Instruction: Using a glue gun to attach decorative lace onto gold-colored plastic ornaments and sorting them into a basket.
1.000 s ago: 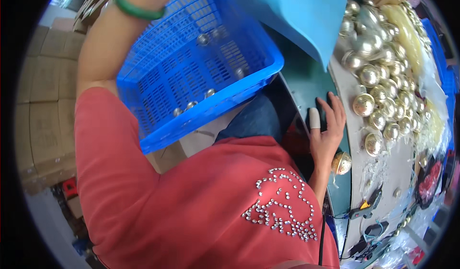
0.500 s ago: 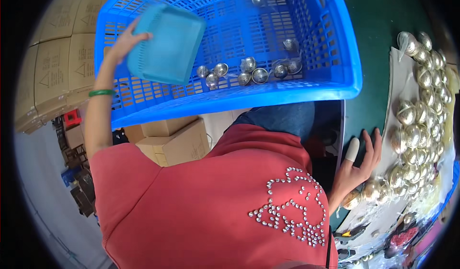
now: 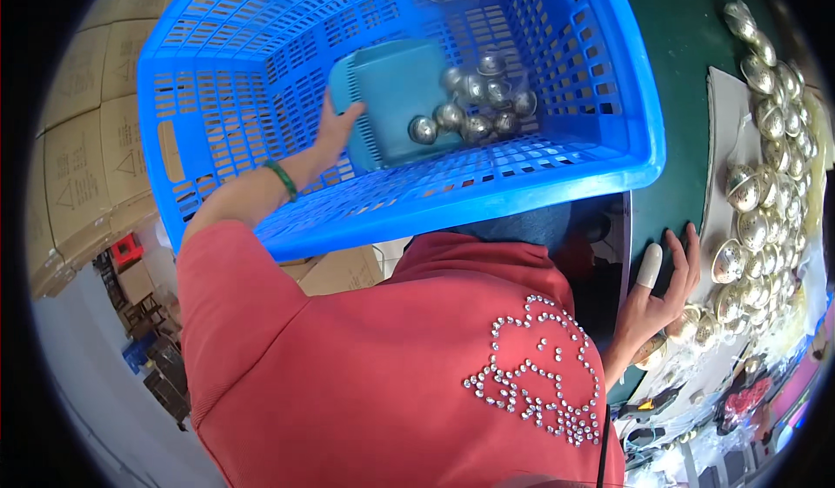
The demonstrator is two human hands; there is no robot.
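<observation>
Head view, looking down: the left hand (image 3: 335,131) grips a teal plastic scoop (image 3: 396,101) inside a blue slotted basket (image 3: 609,153), its mouth against a cluster of silver metal balls (image 3: 474,110) near the basket's front wall. The right hand (image 3: 657,301) rests open, holding nothing (one finger wears a white cot), on the green table (image 3: 687,79) edge. Scooping well likely means keeping the scoop low and pinning the balls against the wall.

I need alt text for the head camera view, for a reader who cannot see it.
A person's left hand holds a teal plastic scoop among silver metal balls inside a blue slotted crate. The right hand rests on a green table beside more silver balls.
</observation>
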